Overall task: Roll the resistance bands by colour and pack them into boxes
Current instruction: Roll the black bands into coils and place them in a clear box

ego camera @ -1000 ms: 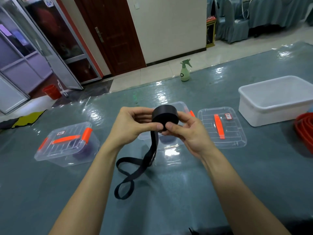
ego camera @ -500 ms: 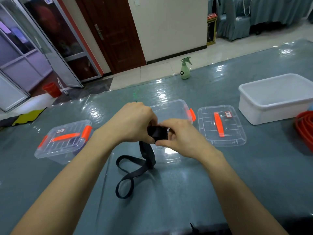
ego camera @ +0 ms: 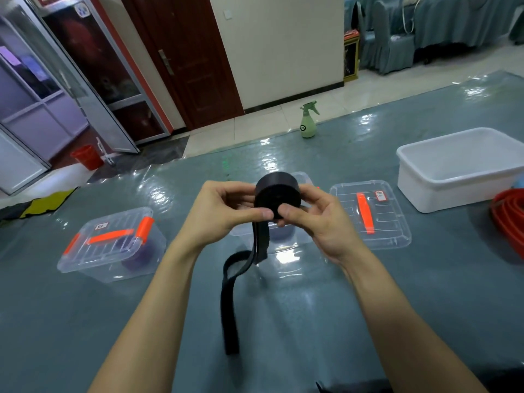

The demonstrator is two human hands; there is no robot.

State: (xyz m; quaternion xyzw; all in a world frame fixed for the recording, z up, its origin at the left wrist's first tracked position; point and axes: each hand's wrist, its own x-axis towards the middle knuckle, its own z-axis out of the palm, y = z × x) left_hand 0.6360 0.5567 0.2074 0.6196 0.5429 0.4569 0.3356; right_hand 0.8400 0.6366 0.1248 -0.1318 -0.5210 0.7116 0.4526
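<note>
A black resistance band [ego camera: 276,192] is partly wound into a thick roll held above the table at the centre of the head view. My left hand [ego camera: 224,211] pinches the roll from the left and my right hand [ego camera: 314,219] pinches it from the right, thumbs meeting on its front. The unrolled tail [ego camera: 231,302] hangs down and lies on the table toward me. Behind my hands stands an open clear box [ego camera: 304,178], mostly hidden, with a purple roll inside. A closed clear box with orange latches [ego camera: 112,243] at the left holds a purple roll.
A clear lid with an orange handle [ego camera: 371,215] lies right of my hands. A white tub [ego camera: 459,168] stands at the right, and red bands [ego camera: 510,211] lie at the right edge. A green spray bottle [ego camera: 308,123] stands on the floor past the table's far edge.
The roll rose back up into view from between my lowered hands. The loose tail got shorter and swung from a loop into a straighter strip toward me.
</note>
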